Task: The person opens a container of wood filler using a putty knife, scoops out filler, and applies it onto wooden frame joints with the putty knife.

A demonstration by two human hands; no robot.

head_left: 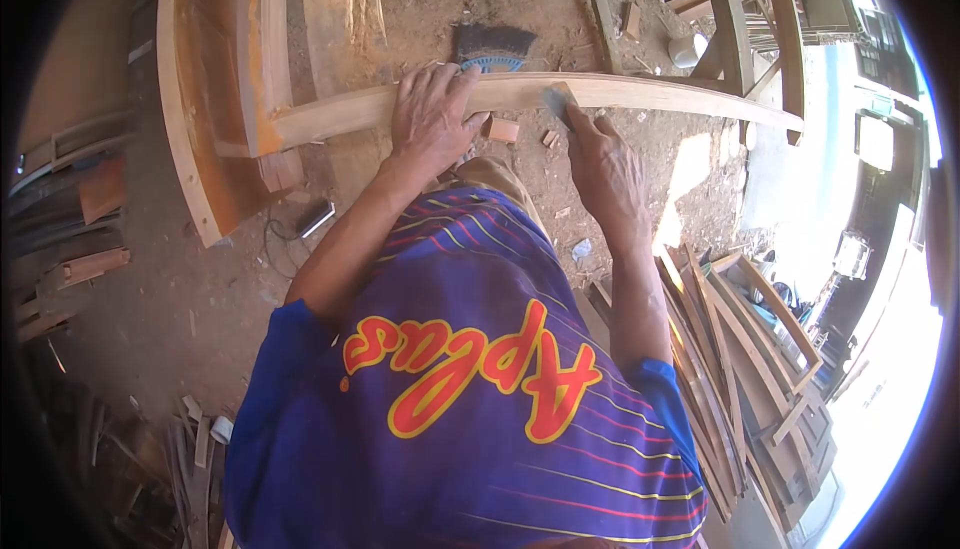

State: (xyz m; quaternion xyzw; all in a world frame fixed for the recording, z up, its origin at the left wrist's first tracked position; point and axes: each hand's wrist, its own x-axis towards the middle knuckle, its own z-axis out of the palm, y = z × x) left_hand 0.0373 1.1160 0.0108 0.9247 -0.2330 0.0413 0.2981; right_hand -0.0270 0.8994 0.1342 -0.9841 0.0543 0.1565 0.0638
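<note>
A long pale wooden beam (340,112) runs across the upper middle, part of a wooden frame. My left hand (430,121) rests over the beam left of centre, its fingers on the top face and its thumb at the near edge. Further right, my right hand (606,164) is closed on a small flat grey-blue piece (558,101), which touches the beam. I cannot make out exactly what that piece is. An orange-brown stain marks the joint at the beam's left end.
An upright wooden panel (172,69) stands at the left. Stacked timber strips (735,349) lie at the lower right. A white bucket (687,50) sits beyond the beam at the right. Small wood blocks (503,130) are on the dirt floor below the beam.
</note>
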